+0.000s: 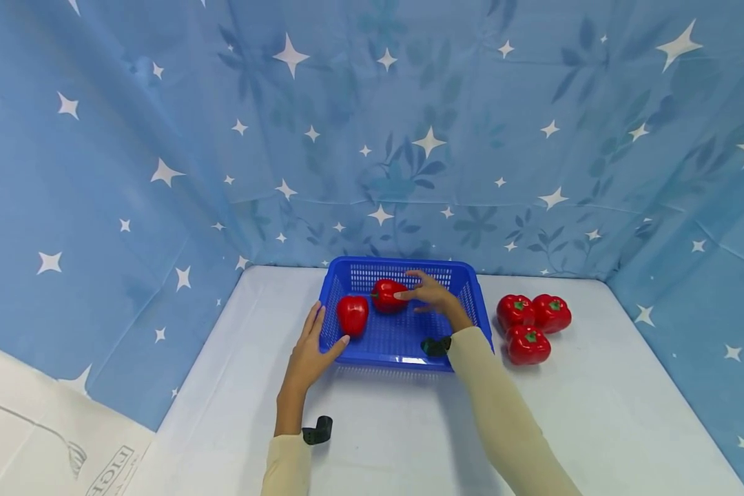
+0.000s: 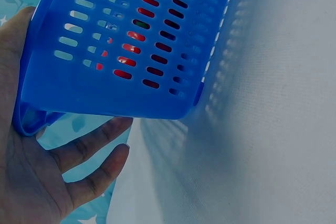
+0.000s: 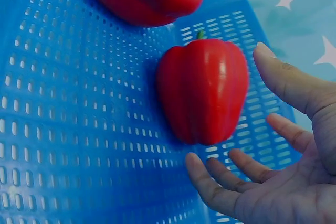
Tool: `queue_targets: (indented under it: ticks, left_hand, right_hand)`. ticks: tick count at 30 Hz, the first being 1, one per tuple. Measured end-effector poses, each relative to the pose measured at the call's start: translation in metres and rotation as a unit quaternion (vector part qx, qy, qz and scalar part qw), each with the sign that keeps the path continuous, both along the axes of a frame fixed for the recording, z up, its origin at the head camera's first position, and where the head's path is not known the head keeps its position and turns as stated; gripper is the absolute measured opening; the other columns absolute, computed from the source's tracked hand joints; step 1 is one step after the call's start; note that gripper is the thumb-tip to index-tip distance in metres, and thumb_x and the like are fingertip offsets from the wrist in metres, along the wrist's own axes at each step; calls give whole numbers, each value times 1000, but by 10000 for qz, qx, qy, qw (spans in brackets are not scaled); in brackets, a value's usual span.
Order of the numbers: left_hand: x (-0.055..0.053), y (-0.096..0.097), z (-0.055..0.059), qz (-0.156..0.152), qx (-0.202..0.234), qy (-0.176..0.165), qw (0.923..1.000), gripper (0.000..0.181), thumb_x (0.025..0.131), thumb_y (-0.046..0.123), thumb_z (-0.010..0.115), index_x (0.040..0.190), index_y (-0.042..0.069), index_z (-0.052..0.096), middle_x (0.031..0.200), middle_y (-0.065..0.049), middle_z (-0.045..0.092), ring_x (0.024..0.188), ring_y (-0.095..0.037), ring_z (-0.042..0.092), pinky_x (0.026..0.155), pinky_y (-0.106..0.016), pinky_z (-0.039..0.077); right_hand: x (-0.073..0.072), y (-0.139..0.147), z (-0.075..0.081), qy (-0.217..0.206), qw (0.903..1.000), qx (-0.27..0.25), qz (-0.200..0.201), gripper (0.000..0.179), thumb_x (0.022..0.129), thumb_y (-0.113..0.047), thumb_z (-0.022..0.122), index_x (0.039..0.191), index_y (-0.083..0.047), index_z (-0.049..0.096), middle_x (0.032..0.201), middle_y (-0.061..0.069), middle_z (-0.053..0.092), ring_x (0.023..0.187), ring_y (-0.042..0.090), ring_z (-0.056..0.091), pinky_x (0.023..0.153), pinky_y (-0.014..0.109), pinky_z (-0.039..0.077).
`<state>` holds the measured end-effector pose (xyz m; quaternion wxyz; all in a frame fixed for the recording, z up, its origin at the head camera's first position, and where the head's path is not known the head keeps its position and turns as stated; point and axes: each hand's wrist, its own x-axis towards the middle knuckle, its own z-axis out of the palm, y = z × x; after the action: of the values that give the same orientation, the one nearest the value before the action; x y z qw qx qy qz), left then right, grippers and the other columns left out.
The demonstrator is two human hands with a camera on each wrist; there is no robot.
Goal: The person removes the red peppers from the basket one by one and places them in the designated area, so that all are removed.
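A blue plastic basket [image 1: 384, 358] with slotted walls holds two red bell peppers. One bell pepper [image 1: 353, 317] sits near its left wall; the other bell pepper [image 1: 387, 297] lies farther back, its green stem toward the left. My right hand [image 1: 432, 293] is inside the basket, fingers spread beside the back pepper. In the right wrist view there is a gap between these fingertips and that pepper [image 3: 203, 93]. At the basket's front left corner, my left hand [image 1: 307, 355] rests against the rim with its fingers extended along the outside, thumb at the front edge.
Right of the basket, three more red bell peppers [image 1: 527, 344] stand clustered on the white table [image 1: 384, 441], green stems up. A blue curtain [image 1: 372, 138] with white stars closes off the back and sides. Black wrist cameras [image 1: 319, 430] sit on both forearms.
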<state>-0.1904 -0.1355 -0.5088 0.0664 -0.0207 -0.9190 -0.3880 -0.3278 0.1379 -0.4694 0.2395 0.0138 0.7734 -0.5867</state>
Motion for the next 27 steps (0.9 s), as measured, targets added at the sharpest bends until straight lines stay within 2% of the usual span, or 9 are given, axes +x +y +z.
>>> queue_targets:
  ticks: [5, 11, 15, 20, 27]
  left_hand:
    - [0, 2, 1, 29, -16, 30, 10000, 90, 73, 73, 46, 145, 29, 14, 149, 18, 3, 136, -25, 19, 93, -69, 18]
    - [-1, 2, 2, 5, -52, 49, 10000, 88, 75, 69, 49, 145, 27, 15, 149, 18, 2, 136, -24, 19, 94, -66, 21]
    - [0, 2, 1, 87, -47, 16, 9999, 87, 76, 67, 51, 145, 28, 15, 150, 16, 4, 135, -24, 20, 95, -63, 26]
    - [0, 1, 0, 91, -68, 62, 9999, 87, 76, 66, 51, 145, 27, 16, 150, 17, 4, 135, -26, 20, 94, -64, 25]
    - [0, 2, 0, 53, 34, 73, 10000, 88, 76, 67, 51, 145, 25, 17, 150, 16, 5, 135, -26, 20, 94, -61, 30]
  right_hand:
    - [-1, -6, -3, -23, 10000, -82, 12, 74, 78, -18, 70, 139, -21, 29, 142, 19, 22, 125, 41, 31, 93, 54, 39]
    - [-8, -13, -10, -108, 9997, -84, -211, 72, 75, -17, 73, 135, -22, 34, 141, 15, 26, 124, 38, 34, 91, 53, 41]
    - [-9, -19, -12, -119, 9995, -98, -261, 73, 75, -16, 73, 136, -19, 33, 140, 15, 26, 124, 39, 33, 90, 53, 41]
    - [-9, -26, -13, -114, 9992, -102, -369, 72, 75, -15, 73, 134, -16, 31, 138, 17, 27, 124, 40, 33, 90, 54, 41]
    - [-7, -36, -19, -5, 9987, 248, -439, 75, 71, -16, 76, 130, -14, 31, 135, 19, 31, 122, 41, 35, 89, 54, 42]
